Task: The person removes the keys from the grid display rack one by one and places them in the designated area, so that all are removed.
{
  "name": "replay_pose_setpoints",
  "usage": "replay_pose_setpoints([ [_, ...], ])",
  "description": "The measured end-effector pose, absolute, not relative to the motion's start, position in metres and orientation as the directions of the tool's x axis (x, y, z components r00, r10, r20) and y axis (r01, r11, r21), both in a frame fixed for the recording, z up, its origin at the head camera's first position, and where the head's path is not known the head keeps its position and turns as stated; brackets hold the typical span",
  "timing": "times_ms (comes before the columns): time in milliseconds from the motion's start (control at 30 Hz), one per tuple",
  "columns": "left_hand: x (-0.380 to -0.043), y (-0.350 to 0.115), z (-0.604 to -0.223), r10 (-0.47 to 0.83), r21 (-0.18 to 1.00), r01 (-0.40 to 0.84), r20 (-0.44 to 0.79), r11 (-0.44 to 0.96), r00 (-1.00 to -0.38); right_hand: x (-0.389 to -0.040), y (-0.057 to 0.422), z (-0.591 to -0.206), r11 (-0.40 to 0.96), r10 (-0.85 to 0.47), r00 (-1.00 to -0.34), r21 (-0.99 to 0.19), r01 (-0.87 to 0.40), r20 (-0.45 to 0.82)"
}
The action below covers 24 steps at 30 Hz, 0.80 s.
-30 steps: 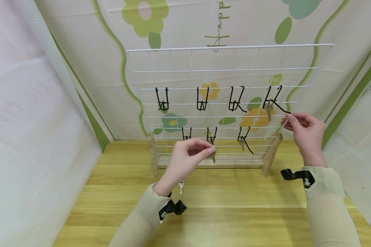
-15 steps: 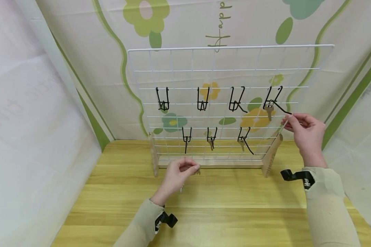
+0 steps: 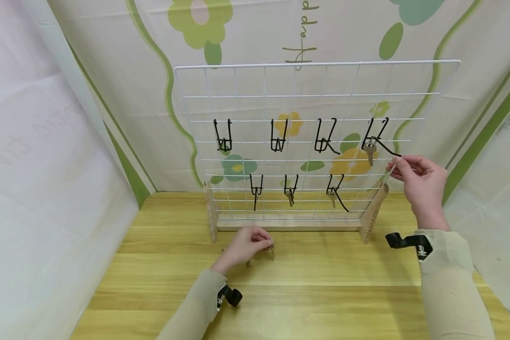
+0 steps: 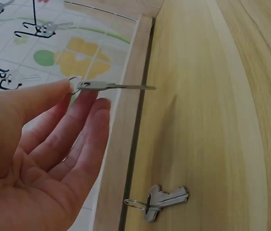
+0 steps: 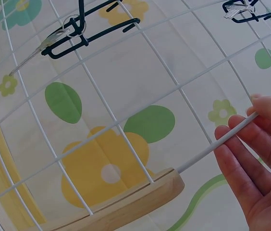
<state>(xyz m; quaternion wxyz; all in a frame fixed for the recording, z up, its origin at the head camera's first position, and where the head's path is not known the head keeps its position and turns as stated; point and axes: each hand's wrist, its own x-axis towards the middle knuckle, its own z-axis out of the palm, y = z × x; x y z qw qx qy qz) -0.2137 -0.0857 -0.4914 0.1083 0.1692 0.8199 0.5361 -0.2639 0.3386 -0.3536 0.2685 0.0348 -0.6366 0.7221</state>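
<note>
My left hand (image 3: 244, 248) is low over the table, just in front of the grid rack's base. Its thumb and finger pinch the ring of a silver key (image 4: 97, 85), whose blade points away from the hand. A second key (image 4: 166, 198) with a ring lies on the wood close to the base, mostly hidden behind the hand in the head view. My right hand (image 3: 422, 184) grips the right edge wire of the white wire grid (image 3: 318, 65), just above the wooden foot (image 5: 169, 185). In the right wrist view its fingers lie along that wire.
Black hooks hang in two rows on the grid. Keys hang from the upper right hook (image 3: 380, 141), the lower middle hook (image 3: 291, 189) and the lower right hook (image 3: 337, 192). The lower left hook (image 3: 256, 191) juts toward me. Printed cloth surrounds the wooden table (image 3: 323, 293).
The left hand has moved from in front of the lower middle hook down and left to the table, with the key still pinched. The right hand stays on the grid edge.
</note>
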Motion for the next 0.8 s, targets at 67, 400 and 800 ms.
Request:
replay_pose_setpoints([
  [67,-0.217,-0.084,-0.496,0.431,0.910,0.163,-0.019,0.381,-0.902,-0.264,0.338,-0.354,-0.046,0.343,-0.850,-0.897,-0.440,0.399],
  [400,-0.225,-0.073,-0.496,0.514,0.878,0.186,-0.076,0.440,-0.855,-0.263,0.338,-0.354,-0.047,0.337,-0.847,-0.891,-0.452,0.412],
  [800,-0.233,-0.057,-0.505,0.474,0.833,0.186,-0.101,0.521,-0.875,-0.264,0.339,-0.354,-0.039,0.334,-0.845,-0.890,-0.454,0.417],
])
